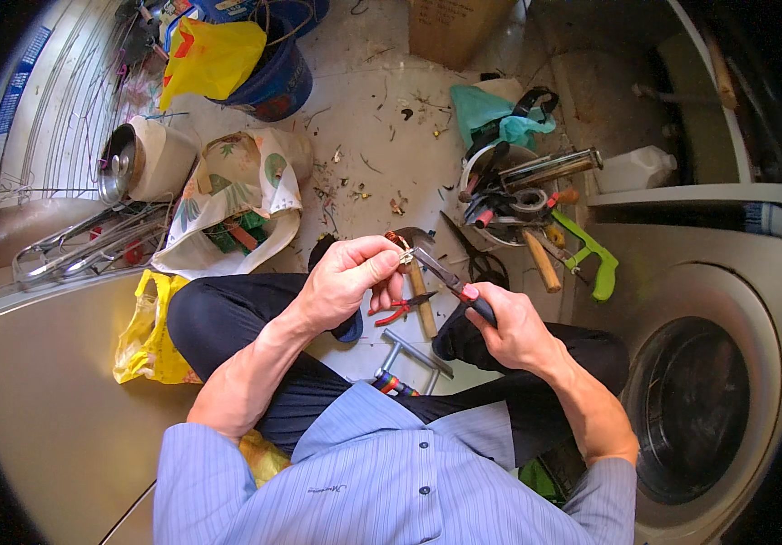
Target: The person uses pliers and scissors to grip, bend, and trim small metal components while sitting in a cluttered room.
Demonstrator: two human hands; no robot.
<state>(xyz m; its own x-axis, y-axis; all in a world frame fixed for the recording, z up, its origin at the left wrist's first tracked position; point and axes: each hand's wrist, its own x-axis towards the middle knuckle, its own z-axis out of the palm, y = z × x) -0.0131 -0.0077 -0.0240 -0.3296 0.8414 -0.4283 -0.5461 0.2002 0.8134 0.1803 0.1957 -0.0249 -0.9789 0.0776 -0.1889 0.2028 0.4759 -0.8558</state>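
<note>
The fingers of my left hand (347, 277) are pressed together, pinching a small metal part (404, 258) between thumb and fingertips, with a short brownish cord (395, 241) poking up from it. My right hand (511, 329) is wrapped tight round the red-tipped handles of a pair of pliers (445, 276), whose nose meets that little part right at my left fingertips. Both hands hover over my crossed legs (I sit on the floor, in dark trousers and a blue striped shirt).

Just below my hands, on the floor between my knees, lie small red-handled cutters (397, 309), a hammer with a wooden handle (423, 307) and a grey metal bracket (416, 352). Beyond them sit black scissors (475, 257). Further to the right stands a round tub of tools (514, 200), with a green saw frame (589, 252) beside it. A washing machine (691, 400) fills the right edge. To my left are a flowered cloth bag (241, 195) and a yellow plastic bag (148, 331); a blue bucket (277, 77) stands far off at the top.
</note>
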